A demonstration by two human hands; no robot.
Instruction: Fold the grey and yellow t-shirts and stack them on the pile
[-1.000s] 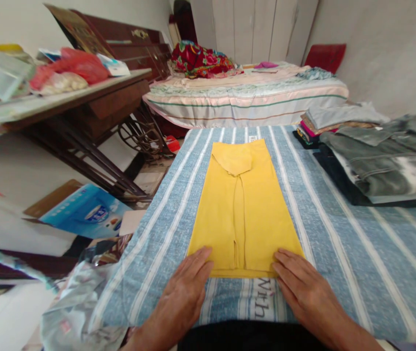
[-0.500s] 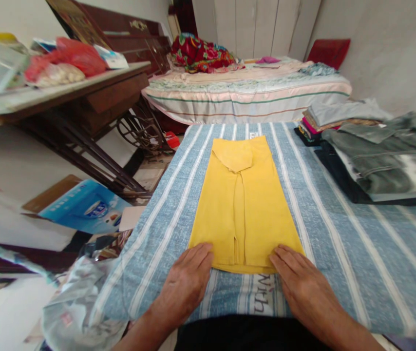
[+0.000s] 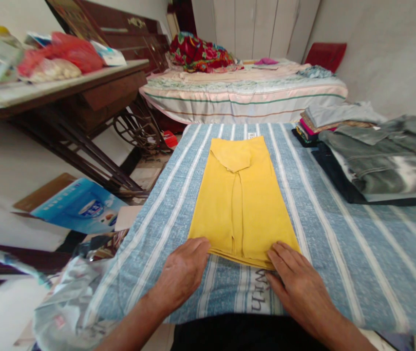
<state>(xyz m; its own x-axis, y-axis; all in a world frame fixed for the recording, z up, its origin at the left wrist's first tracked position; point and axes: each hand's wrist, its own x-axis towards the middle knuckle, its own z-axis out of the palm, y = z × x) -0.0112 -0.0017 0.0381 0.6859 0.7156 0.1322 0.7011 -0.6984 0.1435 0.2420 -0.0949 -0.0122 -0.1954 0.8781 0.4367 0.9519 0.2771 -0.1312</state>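
Observation:
A folded yellow garment, seemingly a shirt, lies on the blue-and-white striped cloth. At its far end is a collar-like flap; a narrow strip runs down the middle. My left hand is closed on its near left corner, fingers curled over the edge and the thumb hidden. There the near hem is raised slightly and shows several layers. On the near right corner rests my right hand, fingers stretched over the fabric, its thumb apart, just below the hem on the striped cloth.
To the right lie a grey-green denim jacket and a stack of folded clothes. A sewing-machine table with red bags stands left, above a blue box. Behind is a bed. A grey cloth hangs low left.
My left hand has lifted the garment's near left corner a little, so the hem now slants. The right thumb has moved out from the fingers. The view has shifted slightly.

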